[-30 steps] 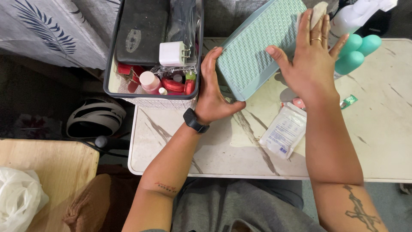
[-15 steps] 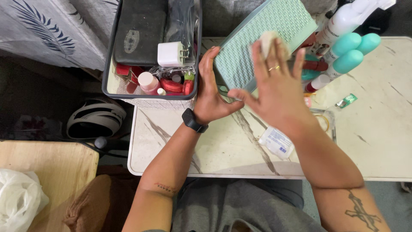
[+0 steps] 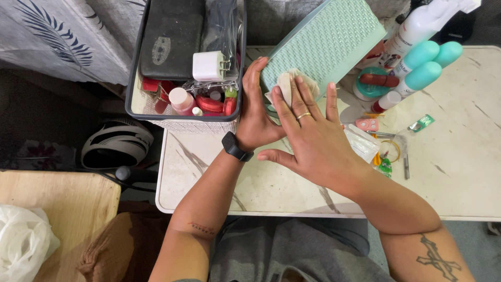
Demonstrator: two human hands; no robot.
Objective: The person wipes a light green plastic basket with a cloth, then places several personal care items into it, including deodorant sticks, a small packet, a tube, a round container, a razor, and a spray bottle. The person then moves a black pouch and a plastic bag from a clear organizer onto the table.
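Your left hand braces the tilted green basket, palm flat; your right hand presses a cloth against it, fingers spread.

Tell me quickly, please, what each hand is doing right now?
Left hand: open, palm flat against the end of the tilted teal basket.
Right hand: fingers spread, pressing a pale wipe onto the basket's lower edge.

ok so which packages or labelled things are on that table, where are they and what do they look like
White spray bottle: top right, printed label down its side.
Clear flat sachet: beside the right hand, pale printing.
Small green packet: right of centre, shiny.
Teal-capped bottles: top right, white labelled bodies.
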